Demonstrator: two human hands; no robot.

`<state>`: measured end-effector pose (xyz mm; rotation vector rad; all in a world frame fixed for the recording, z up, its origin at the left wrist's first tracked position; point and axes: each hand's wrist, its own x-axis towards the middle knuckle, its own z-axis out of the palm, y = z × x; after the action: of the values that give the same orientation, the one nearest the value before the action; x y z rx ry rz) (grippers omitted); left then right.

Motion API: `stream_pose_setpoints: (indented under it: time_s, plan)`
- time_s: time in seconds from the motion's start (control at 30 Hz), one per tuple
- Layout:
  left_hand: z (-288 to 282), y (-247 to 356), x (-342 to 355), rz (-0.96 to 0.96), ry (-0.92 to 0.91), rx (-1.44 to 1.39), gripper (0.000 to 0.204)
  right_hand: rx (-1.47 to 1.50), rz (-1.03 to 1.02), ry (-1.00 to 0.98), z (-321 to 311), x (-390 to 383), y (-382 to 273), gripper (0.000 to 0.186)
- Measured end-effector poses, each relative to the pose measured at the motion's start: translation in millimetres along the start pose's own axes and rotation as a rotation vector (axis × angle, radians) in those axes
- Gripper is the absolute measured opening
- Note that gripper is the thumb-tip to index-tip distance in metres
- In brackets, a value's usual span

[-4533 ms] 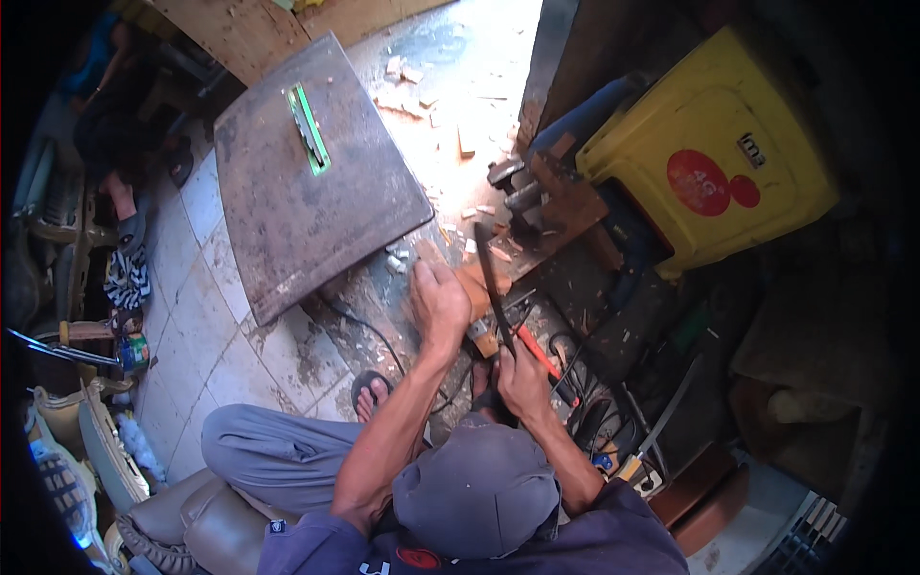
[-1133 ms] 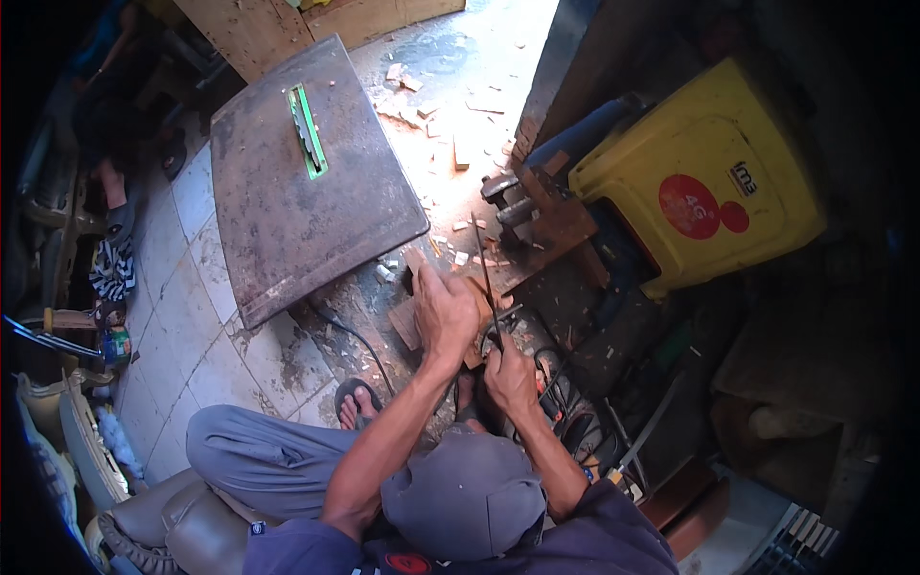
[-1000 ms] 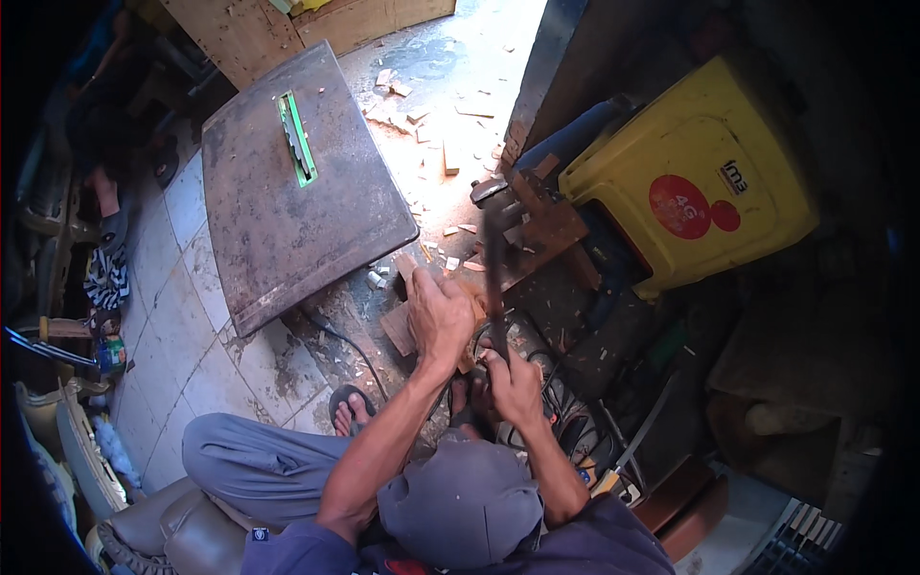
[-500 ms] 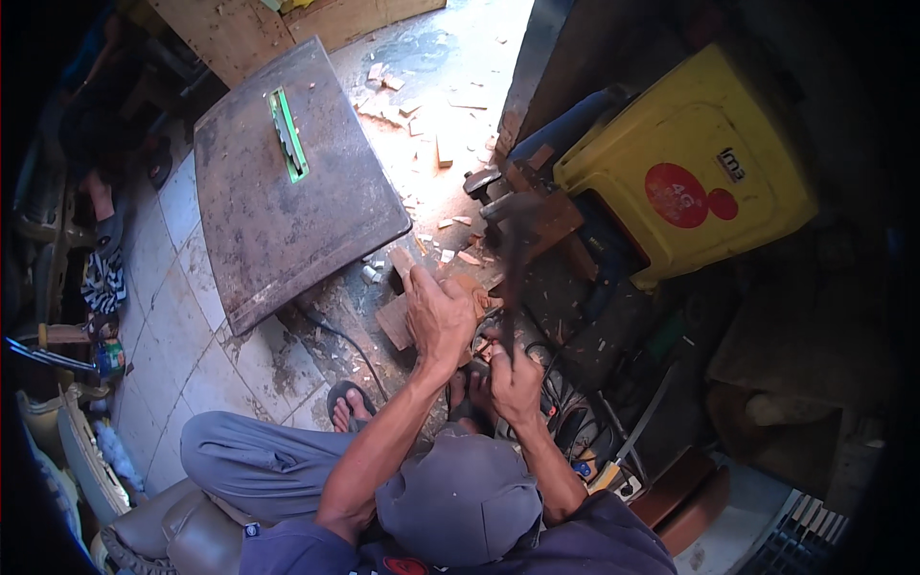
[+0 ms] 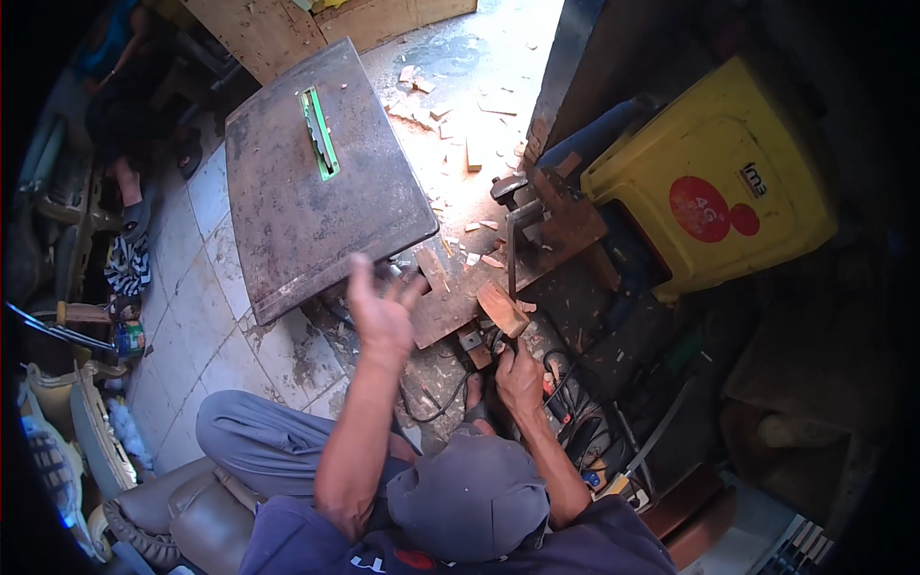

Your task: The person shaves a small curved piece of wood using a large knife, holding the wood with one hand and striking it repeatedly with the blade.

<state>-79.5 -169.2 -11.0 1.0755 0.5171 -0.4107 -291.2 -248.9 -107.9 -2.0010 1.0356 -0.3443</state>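
My left hand point(image 5: 383, 311) is raised with its fingers spread, near the close edge of the table saw point(image 5: 316, 230), and nothing is in it. A closed fist, my right hand point(image 5: 520, 379), grips a dark handle whose far end I cannot make out. Just beyond that hand is an orange-brown wooden block point(image 5: 503, 309), set at a slant; whether it joins the handle is unclear. A thin dark metal bar point(image 5: 512, 257) stands past the block. Between my hands lies a flat wooden board point(image 5: 446, 318) on the work spot.
A green-edged slot with a blade point(image 5: 319, 134) runs through the saw top. Wood offcuts point(image 5: 472, 155) litter the bright floor. A yellow plastic chair point(image 5: 719, 192) is tipped at right. Cables and a yellow-handled blade point(image 5: 613, 486) lie near my right arm. Another person point(image 5: 129, 182) is at far left.
My left hand has let go of the wood, moved left and spread its fingers. The blurred dark tool above my right hand no longer shows that way. The slanted block now shows. The view has shifted slightly.
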Motion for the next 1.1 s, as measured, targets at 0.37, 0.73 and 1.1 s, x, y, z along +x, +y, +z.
stream_pose_setpoints:
  time_s: [0.37, 0.73, 1.1]
  plan:
    - [-26, 53, 34, 0.32, 0.03, 0.051, 0.045, 0.064, 0.011, -0.171, 1, 23, -8, 0.028]
    - [-29, 35, 39, 0.424, 0.004, 0.028, 0.042, -0.01, 0.026, -0.216, -2, 25, -10, 0.029]
    - [-18, 65, 47, 0.473, -0.012, 0.068, 0.034, -0.074, 0.013, -0.193, 3, 27, -5, 0.035]
